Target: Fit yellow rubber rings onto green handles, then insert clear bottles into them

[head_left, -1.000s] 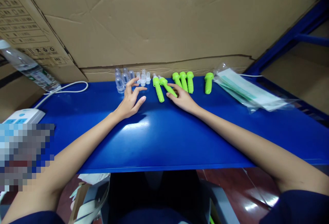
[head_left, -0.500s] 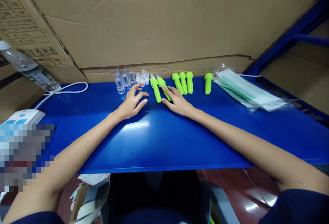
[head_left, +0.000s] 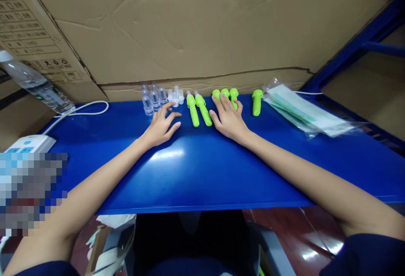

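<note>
My right hand [head_left: 230, 117] lies over a row of three lime-green plastic tubes with wide heads [head_left: 233, 94], its fingers apart and partly covering them. To its left, two slimmer green tubes with clear tips [head_left: 193, 111] lie side by side on the blue table [head_left: 196, 174]. My left hand [head_left: 162, 125] rests on the table with its fingers spread and nothing in them. Just beyond it stand several clear plastic caps [head_left: 154, 98] and a cluster of smaller whitish caps [head_left: 175, 97]. A single green tube [head_left: 257, 103] lies farther right.
Clear bags with pale green and white contents [head_left: 310, 111] lie at the right. A water bottle [head_left: 38, 86], a white cable [head_left: 91, 109] and a power strip [head_left: 31, 143] are at the left. A cardboard wall [head_left: 196, 31] closes off the back.
My right hand has moved right, off the slimmer tube with the clear tip and over the row of three wide-headed tubes. The left hand has hardly moved.
</note>
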### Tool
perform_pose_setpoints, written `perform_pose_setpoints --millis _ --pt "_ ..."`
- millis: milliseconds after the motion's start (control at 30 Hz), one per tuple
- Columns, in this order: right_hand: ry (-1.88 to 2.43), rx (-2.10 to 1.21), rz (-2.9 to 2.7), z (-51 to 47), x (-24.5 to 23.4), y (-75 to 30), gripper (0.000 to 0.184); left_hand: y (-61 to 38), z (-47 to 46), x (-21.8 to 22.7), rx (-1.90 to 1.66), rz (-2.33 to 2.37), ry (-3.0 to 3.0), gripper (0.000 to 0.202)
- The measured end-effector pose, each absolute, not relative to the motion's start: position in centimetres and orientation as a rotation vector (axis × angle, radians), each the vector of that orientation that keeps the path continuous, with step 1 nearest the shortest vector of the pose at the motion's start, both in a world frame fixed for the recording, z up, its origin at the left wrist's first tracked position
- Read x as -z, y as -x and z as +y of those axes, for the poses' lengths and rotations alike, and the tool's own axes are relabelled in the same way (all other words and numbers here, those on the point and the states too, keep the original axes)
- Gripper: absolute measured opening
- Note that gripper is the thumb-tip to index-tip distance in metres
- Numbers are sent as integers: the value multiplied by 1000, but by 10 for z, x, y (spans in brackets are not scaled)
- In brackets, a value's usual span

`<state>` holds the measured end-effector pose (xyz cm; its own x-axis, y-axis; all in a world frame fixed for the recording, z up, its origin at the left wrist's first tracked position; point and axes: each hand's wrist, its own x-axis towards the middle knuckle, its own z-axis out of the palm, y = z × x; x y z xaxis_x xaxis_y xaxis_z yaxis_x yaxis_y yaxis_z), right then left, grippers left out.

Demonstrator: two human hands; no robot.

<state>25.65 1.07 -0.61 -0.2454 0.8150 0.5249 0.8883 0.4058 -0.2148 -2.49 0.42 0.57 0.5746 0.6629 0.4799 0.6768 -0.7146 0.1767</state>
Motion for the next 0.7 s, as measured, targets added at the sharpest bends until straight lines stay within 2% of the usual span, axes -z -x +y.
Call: perform_pose_setpoints --millis 367,567,700 --pt "1548 167 -2041 3 4 -248 43 24 5 -4 821 -1213 2743 36" --pt "1603 105 -2095 5 8 -247 45 22 4 -4 811 -1247 2676 37" --pt "1565 118 -2101 2 8 -244 48 17 0 -10 642 -1228 2626 39"
